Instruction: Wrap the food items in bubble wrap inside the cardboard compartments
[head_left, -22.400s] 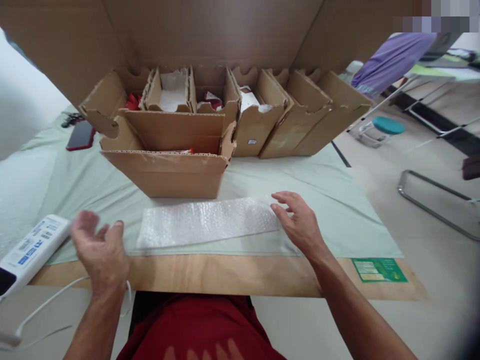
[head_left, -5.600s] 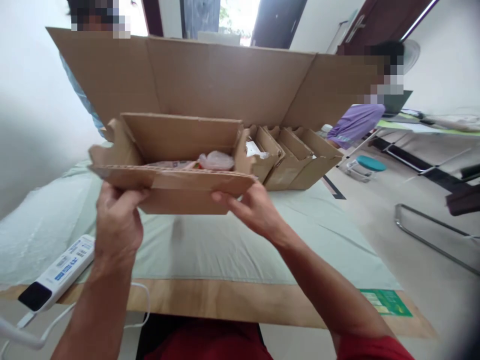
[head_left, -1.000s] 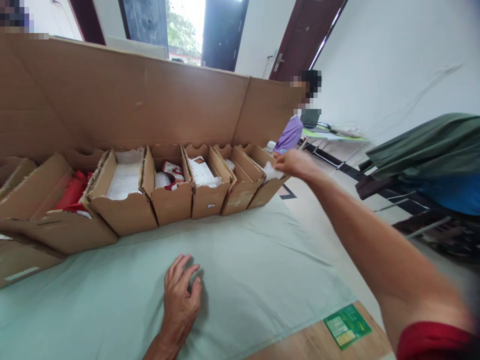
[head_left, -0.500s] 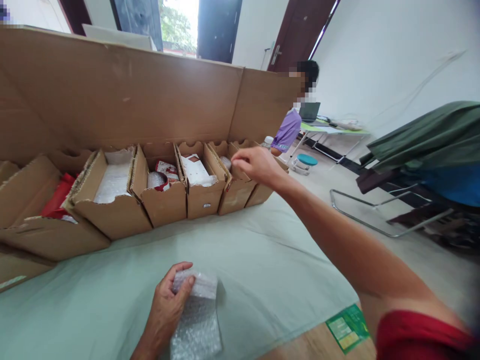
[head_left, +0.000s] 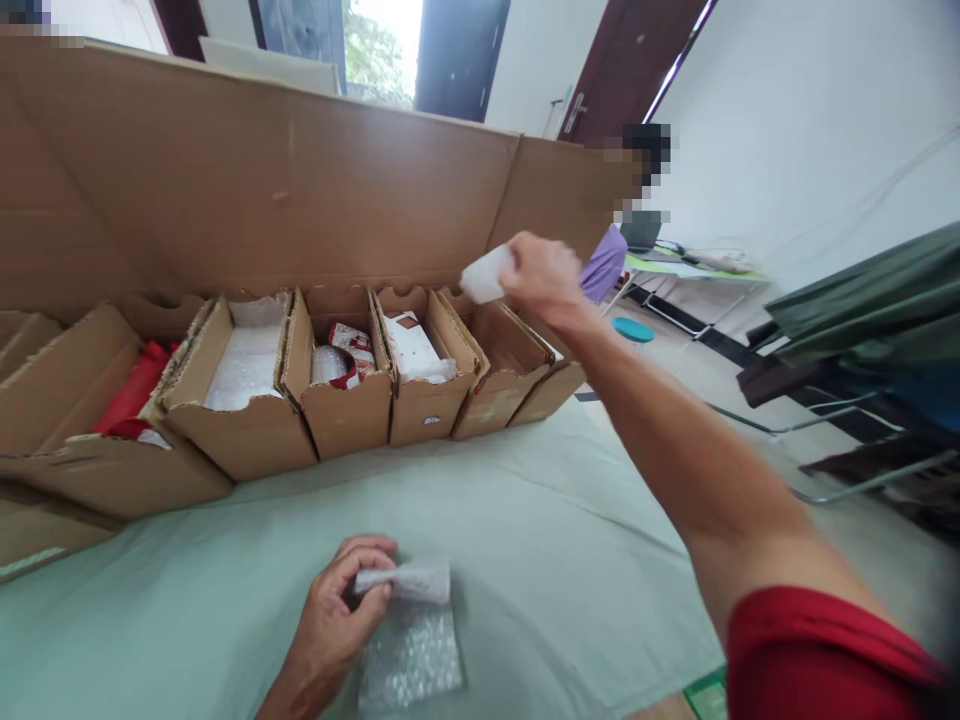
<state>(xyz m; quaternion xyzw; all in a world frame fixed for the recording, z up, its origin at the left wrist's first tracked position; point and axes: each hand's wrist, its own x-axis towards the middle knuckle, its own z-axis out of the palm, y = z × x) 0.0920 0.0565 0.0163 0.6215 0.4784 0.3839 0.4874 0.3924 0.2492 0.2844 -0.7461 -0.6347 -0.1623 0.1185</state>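
Observation:
My left hand (head_left: 337, 610) is closed on the folded top edge of a sheet of bubble wrap (head_left: 412, 650) lying on the pale green cloth (head_left: 262, 560). Raised above the row of cardboard bins, my right hand (head_left: 541, 275) grips a small white block-shaped item (head_left: 486, 274); motion blur hides its exact kind. Below that hand is a brown cardboard bin (head_left: 495, 400) on the right of the row. The bin beside it (head_left: 429, 415) holds a white packet (head_left: 412, 345).
A bin (head_left: 345, 420) holds a bubble-wrap roll and red-and-white packets. Further left are bins with bubble wrap (head_left: 244, 360) and a red packet (head_left: 135, 390). A tall cardboard panel (head_left: 300, 190) stands behind. A person in a purple sleeve (head_left: 604, 262) is beyond it.
My right hand has risen out of the right-hand bin, now with the white item in it. The bubble wrap's top edge has tipped over in my left hand. The view has shifted slightly.

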